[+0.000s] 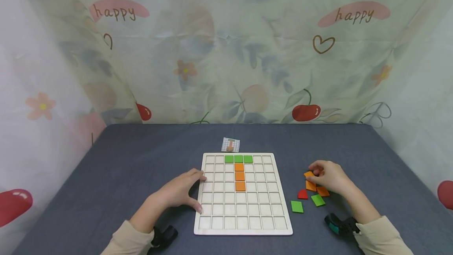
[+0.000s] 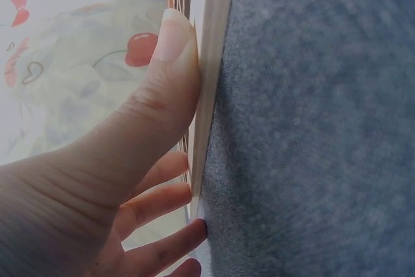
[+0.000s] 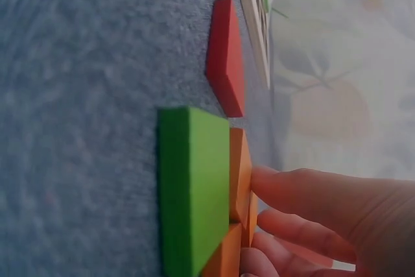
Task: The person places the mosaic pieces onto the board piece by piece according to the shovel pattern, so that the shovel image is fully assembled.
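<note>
A white grid board [image 1: 219,220] lies on the table, with a row of green tiles [image 1: 238,159] at its far end and a column of orange tiles [image 1: 240,176] below it. Along the board's left edge rests my left hand [image 1: 178,190], thumb and fingers spread and touching the rim [image 2: 211,50]. To the right of the board, my right hand [image 1: 330,176] pinches an orange square tile [image 1: 309,174] between thumb and fingers. Close by lie more orange tiles [image 1: 323,191], a red tile [image 1: 302,194] and a green tile [image 3: 207,186].
Behind the board lies a small card [image 1: 230,145] printed with a grid pattern. One green tile [image 1: 297,206] sits nearer the board's right edge. The dark grey table cloth [image 1: 141,148] reaches back to a patterned curtain [image 1: 226,70].
</note>
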The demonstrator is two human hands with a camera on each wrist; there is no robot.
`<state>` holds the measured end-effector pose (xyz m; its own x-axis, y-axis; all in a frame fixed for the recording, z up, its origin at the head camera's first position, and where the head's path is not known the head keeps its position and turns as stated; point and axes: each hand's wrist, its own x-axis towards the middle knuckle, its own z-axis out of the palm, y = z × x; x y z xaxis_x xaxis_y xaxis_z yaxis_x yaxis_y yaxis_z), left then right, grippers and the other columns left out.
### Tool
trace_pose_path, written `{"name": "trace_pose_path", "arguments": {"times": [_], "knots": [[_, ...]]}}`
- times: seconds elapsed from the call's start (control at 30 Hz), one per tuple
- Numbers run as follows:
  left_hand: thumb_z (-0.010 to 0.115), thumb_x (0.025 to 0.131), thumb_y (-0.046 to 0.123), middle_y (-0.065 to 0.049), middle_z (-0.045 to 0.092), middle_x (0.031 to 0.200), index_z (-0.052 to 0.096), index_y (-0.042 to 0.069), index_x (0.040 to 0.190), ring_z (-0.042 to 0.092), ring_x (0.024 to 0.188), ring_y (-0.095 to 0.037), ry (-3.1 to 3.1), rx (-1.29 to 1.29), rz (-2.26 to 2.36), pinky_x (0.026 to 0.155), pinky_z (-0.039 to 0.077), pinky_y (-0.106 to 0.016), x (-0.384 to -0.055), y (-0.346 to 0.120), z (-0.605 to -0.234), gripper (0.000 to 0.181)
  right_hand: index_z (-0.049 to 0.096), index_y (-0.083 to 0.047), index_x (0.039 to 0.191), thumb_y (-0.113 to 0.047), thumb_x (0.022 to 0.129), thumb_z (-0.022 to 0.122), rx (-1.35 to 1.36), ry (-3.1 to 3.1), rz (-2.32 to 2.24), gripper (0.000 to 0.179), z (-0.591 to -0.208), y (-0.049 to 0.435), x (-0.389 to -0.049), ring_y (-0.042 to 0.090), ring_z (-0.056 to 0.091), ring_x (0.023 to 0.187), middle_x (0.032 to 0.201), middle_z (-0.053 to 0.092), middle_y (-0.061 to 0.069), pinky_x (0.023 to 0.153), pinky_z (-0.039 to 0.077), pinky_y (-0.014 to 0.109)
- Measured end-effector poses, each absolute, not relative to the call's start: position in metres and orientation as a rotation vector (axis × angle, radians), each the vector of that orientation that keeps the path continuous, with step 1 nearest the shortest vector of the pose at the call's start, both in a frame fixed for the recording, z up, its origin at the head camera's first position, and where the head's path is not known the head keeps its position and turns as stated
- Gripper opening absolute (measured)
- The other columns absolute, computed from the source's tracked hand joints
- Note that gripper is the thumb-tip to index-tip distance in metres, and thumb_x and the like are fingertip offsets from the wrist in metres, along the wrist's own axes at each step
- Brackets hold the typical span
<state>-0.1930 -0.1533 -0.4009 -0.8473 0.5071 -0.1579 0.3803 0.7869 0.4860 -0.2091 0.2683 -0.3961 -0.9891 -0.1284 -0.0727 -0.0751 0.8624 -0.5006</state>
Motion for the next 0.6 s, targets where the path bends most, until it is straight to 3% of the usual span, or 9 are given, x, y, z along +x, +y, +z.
{"name": "trace_pose_path", "arguments": {"times": [0.6], "knots": [[0.085,0.058,0.04,-0.015,0.046,0.136,0.052,0.004,0.126,0.046,0.126,-0.033,2.697,0.721,0.653,0.103,0.039,-0.048,-0.195,-0.155,-0.404,0.084,0.063,0.004,0.108,-0.018,0.081,0.068,-0.116,3.003,-0.666,0.035,-0.39,0.255,-0.209,0.021,0.055,0.077,0.095,0.063,0.018,0.066,0.048,0.037]]}}
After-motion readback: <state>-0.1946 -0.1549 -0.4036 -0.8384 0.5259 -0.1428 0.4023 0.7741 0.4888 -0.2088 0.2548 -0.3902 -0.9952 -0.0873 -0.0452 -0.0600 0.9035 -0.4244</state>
